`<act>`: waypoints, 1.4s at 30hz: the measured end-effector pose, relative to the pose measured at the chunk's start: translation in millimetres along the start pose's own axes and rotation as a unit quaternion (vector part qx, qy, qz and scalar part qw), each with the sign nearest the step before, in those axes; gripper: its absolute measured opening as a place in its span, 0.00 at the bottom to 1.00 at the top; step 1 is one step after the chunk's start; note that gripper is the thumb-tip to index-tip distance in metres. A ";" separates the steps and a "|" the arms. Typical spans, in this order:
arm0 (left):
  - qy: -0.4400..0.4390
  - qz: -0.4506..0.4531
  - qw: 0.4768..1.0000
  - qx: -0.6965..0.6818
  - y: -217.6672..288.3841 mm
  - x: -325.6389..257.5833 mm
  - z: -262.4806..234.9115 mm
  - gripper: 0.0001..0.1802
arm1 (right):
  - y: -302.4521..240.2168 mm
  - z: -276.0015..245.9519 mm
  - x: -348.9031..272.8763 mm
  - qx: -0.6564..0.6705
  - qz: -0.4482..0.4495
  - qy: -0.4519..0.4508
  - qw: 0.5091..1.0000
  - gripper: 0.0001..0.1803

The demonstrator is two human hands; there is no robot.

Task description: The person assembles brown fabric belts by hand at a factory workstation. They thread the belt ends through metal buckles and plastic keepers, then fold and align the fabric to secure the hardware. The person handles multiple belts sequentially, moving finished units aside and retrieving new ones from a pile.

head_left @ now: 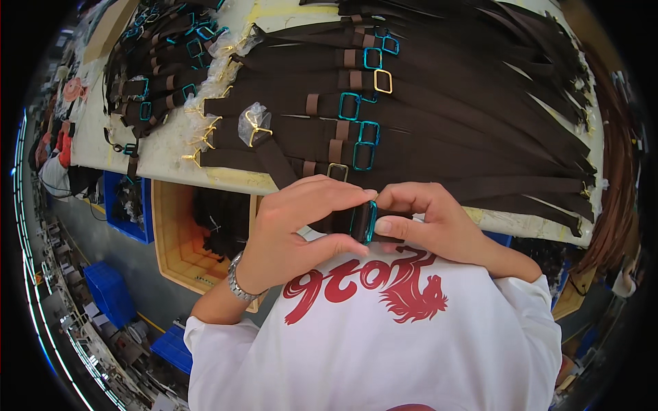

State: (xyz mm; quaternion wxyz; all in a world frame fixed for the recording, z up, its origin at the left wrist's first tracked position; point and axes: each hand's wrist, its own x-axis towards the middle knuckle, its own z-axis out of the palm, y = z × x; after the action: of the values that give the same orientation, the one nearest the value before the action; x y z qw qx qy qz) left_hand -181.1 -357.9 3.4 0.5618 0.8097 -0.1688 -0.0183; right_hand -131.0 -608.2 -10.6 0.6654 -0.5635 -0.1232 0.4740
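Note:
My left hand (pixel 295 226) and my right hand (pixel 432 219) meet close to my chest, both gripping one dark brown strap (pixel 277 163) that runs up onto the table. Between my thumbs and fingers sits its rectangular buckle (pixel 367 222), wrapped in teal film. A metal watch band is on my left wrist. On the pale table (pixel 164 154) in front lies a large pile of similar brown straps (pixel 445 116) with teal-wrapped and gold buckles (pixel 383 81) and lighter brown loops.
A second heap of straps (pixel 161 65) lies at the table's far left. Below the table edge stands a wooden crate (pixel 175 240) holding dark straps, with blue plastic bins (pixel 110 291) on the floor. My white shirt with a red print fills the lower frame.

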 end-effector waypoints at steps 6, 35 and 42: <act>-0.070 -0.021 0.997 0.007 4.4 9.1 -7.2 0.34 | 2.6 3.4 -6.0 0.059 0.050 -0.069 0.995 0.16; -0.148 0.148 0.915 0.344 22.2 47.3 27.3 0.16 | 10.2 -13.7 -14.2 -0.162 -0.129 0.092 0.974 0.11; -0.098 0.046 0.990 0.085 -9.2 23.1 20.2 0.17 | 5.7 -3.1 -11.7 -0.194 -0.111 0.081 0.971 0.15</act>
State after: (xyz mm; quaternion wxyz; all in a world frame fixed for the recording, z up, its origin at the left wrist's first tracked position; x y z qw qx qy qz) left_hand -161.4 -380.1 -8.8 0.4719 0.8402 -0.2610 -0.0569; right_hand -137.8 -619.6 -12.2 0.5995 -0.7013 -0.2201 0.3169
